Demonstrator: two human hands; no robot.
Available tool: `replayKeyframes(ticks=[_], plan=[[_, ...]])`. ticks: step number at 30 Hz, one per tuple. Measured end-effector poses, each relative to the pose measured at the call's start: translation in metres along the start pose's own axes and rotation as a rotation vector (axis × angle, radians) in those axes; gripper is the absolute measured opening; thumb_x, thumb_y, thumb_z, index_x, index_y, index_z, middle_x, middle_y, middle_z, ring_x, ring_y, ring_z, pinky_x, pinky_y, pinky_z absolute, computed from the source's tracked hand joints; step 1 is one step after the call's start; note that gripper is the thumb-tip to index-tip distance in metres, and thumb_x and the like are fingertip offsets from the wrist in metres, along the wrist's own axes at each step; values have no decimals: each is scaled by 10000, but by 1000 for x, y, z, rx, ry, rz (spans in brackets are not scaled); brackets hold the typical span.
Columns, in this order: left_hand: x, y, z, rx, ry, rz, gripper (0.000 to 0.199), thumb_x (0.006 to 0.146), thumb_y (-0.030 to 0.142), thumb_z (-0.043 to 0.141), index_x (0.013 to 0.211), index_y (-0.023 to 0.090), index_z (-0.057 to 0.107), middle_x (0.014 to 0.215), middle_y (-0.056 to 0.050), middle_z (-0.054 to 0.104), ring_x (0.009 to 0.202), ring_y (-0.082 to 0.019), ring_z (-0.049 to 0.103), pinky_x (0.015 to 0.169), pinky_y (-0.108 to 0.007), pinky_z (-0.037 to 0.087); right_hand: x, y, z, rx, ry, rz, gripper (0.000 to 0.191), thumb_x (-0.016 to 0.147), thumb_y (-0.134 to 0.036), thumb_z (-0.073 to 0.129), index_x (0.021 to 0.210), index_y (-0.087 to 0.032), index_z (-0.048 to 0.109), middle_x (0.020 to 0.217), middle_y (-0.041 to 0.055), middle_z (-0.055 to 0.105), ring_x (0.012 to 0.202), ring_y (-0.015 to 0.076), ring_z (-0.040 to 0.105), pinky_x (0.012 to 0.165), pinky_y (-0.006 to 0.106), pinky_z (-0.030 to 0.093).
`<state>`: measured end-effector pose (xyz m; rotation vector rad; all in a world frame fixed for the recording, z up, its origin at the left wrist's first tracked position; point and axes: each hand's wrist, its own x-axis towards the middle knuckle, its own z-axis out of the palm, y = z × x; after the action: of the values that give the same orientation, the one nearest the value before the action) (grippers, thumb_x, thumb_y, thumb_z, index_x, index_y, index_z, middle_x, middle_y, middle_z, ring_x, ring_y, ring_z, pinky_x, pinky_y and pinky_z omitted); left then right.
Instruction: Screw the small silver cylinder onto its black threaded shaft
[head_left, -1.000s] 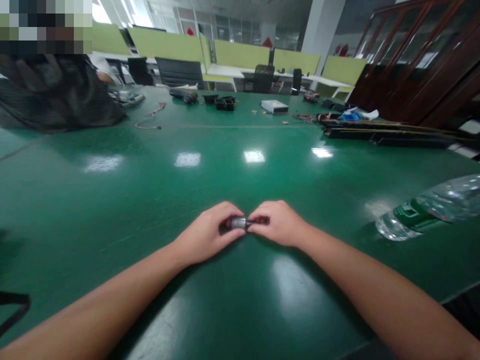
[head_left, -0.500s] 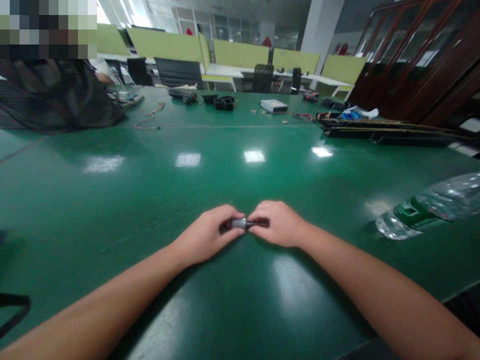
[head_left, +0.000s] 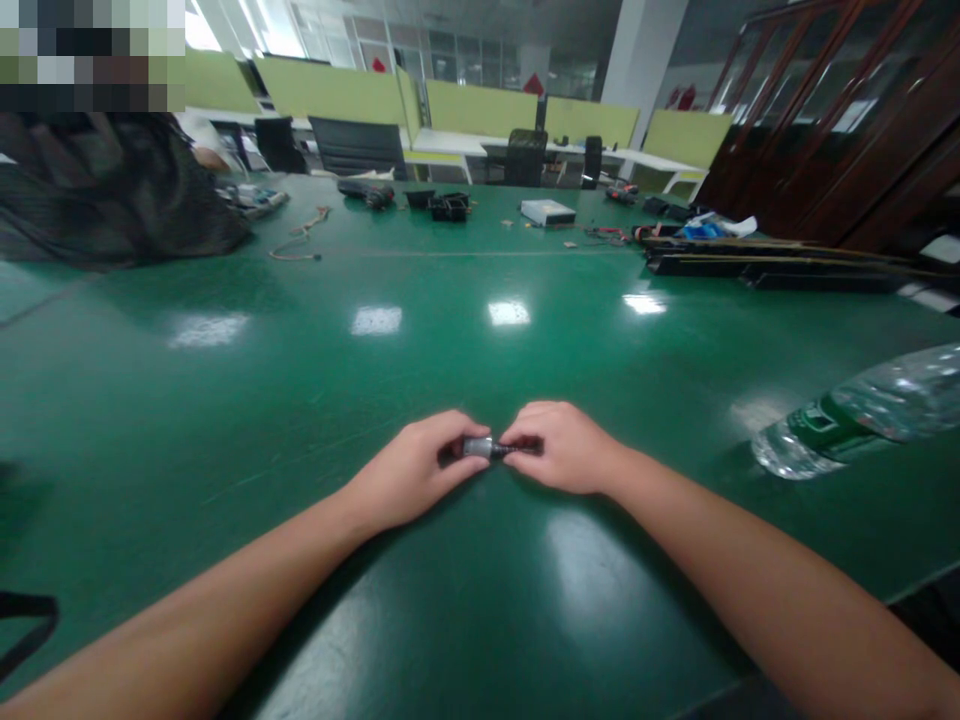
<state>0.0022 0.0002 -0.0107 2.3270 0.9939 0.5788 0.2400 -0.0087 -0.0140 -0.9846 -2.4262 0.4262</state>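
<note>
Low over the green tabletop (head_left: 450, 360), my two hands meet at one small object. It is a short silver-grey cylinder (head_left: 477, 447) with a thin dark stem (head_left: 501, 450) running out of its right end; its exact kind is too small to make out. My left hand (head_left: 420, 470) pinches the cylinder between thumb and fingers. On the stem, the thumb and index finger of my right hand (head_left: 564, 447) are closed. The object lies roughly level, and its left end is hidden in my left hand.
A clear plastic bottle (head_left: 855, 420) with a green label lies on its side at the right. Dark bars (head_left: 750, 262) are stacked at the far right, and a dark bag (head_left: 127, 195) stands at the far left. Along the back are a white box (head_left: 547, 212), black parts (head_left: 448, 206) and a cord (head_left: 300, 235).
My right hand has shifted slightly to the right, and a little more of the dark stem shows beside the cylinder. My left hand has hardly moved.
</note>
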Motion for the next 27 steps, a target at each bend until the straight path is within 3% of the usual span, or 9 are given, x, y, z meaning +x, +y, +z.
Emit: replayKeyframes(ticks=[12, 27], plan=[[0, 1, 0, 2, 8, 10, 202, 916, 319, 667, 1084, 207, 683, 964, -13, 685, 827, -166, 625, 752, -273, 487, -3, 2, -6, 7, -24, 5, 117, 825, -166, 690, 913, -160, 767, 833, 49, 743, 785, 169, 640, 750, 277, 469], [0, 0, -1, 6, 12, 29, 206, 915, 320, 664, 1085, 208, 692, 978, -20, 698, 833, -167, 633, 760, -273, 496, -8, 4, -19, 11, -102, 118, 95, 794, -181, 711, 877, -165, 756, 799, 24, 696, 724, 133, 594, 688, 247, 435]])
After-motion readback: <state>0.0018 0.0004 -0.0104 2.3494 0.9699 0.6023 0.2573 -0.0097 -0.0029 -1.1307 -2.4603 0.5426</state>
